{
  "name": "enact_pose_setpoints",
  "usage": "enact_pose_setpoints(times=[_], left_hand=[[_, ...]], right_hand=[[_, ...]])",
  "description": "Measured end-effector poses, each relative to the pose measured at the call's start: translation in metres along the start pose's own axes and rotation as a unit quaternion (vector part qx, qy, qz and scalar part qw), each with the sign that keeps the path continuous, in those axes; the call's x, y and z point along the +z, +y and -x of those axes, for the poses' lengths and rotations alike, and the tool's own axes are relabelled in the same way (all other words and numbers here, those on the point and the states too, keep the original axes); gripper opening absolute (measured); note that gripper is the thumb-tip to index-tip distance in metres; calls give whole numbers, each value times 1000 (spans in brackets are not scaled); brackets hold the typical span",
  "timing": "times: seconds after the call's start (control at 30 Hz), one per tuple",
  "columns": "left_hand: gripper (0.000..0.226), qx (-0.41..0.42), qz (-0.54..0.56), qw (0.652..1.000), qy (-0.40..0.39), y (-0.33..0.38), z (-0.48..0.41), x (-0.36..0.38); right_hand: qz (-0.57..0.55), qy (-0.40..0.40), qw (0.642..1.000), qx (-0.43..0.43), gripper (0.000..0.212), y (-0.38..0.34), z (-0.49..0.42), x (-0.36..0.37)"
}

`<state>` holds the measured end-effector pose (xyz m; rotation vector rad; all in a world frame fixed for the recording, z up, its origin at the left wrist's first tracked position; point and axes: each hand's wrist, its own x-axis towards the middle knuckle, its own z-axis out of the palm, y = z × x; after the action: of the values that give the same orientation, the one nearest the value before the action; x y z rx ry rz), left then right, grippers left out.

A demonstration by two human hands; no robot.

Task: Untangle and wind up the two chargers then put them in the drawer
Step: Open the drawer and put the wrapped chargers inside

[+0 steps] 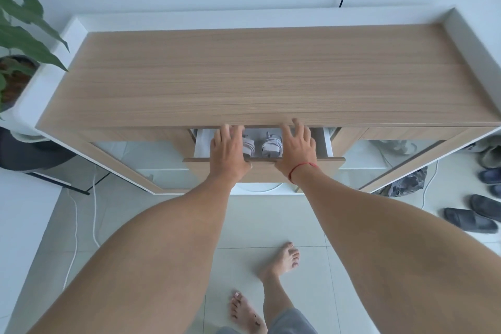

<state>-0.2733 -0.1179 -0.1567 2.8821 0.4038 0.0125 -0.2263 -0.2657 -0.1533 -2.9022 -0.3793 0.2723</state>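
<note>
Both wound chargers [261,144] in drawer [329,144], frame centre. My left hand [227,152], right hand [296,148] flat, open, empty on drawer front. Next: push shut evenly.

We see a home entryway. A wooden cabinet [271,76] stands on tiled floor [271,219]. Slippers [471,218] and a potted plant [19,43] flank it.
</note>
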Motion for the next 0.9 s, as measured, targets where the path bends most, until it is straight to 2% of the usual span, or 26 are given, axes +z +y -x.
enact_pose_setpoints(times=[0.07, 0.13, 0.23, 0.4, 0.57, 0.73, 0.9], left_hand=[[101, 8, -15, 1000, 11, 0, -11, -1], [104, 17, -15, 999, -23, -1, -25, -3], [93, 21, 14, 998, -61, -1, -43, -5], [76, 33, 30, 998, -42, 1, -62, -4], [59, 20, 55, 998, -20, 2, -74, 2], [58, 8, 63, 998, -21, 2, -77, 2], [51, -3, 111, 993, -47, 4, -75, -9]], right_hand=[[10, -7, 1000, -2, 91, 3, -13, -1], [13, -21, 1000, -12, 91, 6, -27, -5], [0, -35, 999, -24, 84, 12, -43, -8], [-9, -10, 999, -37, 59, 20, -59, -8], [-17, 34, 999, -22, 47, 20, -69, -7], [-8, 36, 999, -16, 45, 20, -71, -9], [-55, -33, 997, -41, 55, 22, -67, -22]])
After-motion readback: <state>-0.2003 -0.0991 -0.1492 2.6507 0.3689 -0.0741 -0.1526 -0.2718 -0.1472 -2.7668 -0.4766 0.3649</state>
